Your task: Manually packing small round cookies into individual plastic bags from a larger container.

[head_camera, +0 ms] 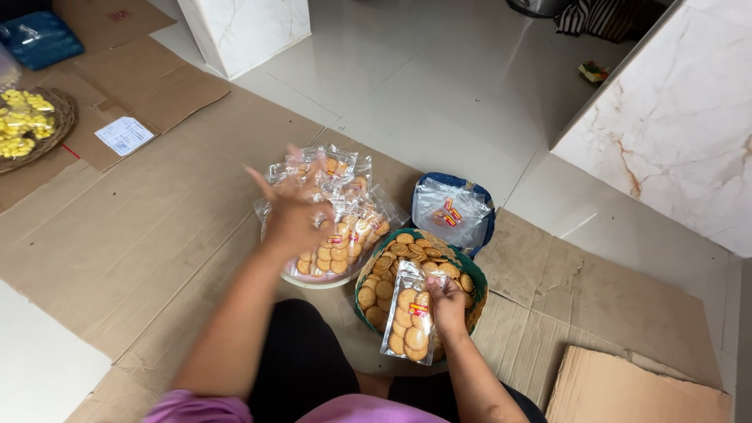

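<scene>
Pink sleeves and dark-clad knees sit lowest in view, on flattened cardboard [141,235] that covers the floor. Just past the knees, the right hand [448,301] is closed on a clear packet of round biscuits [409,323], held upright over a woven basket [470,274] full of loose biscuits. Left of the basket, the left hand [294,211] hovers blurred with fingers spread and nothing in its grip, above a pile of filled packets [345,227] heaped on a white plate. Behind the basket lies a blue bag [489,215] holding empty clear packets. Far left, a second basket of yellow snacks [27,125] rests beside a white paper slip [124,135]
</scene>
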